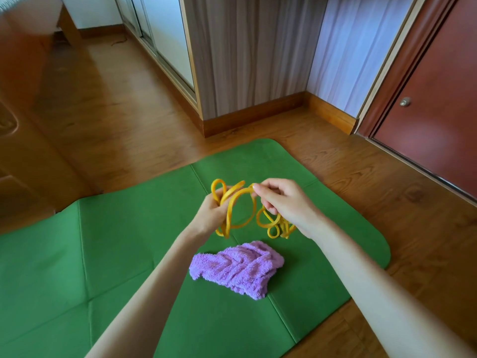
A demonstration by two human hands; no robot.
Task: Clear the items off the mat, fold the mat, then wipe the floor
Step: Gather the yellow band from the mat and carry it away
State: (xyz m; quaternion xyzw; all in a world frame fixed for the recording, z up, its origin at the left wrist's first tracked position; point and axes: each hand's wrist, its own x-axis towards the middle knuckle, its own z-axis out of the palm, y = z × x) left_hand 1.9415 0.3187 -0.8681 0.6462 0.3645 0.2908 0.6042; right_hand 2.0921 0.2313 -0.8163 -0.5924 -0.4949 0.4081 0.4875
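Note:
A green mat with fold creases lies flat on the wooden floor. Above its far part, both hands hold a yellow rope bunched into several loops. My left hand grips a bundle of loops. My right hand pinches one strand at the top between thumb and fingers, with more loops hanging below it. A crumpled purple towel rests on the mat just below the hands, touching neither hand.
Wooden floor surrounds the mat. A wall corner with a curtain and baseboard stands just beyond the mat's far edge. A red-brown door is at the right. Wooden furniture sits at the left.

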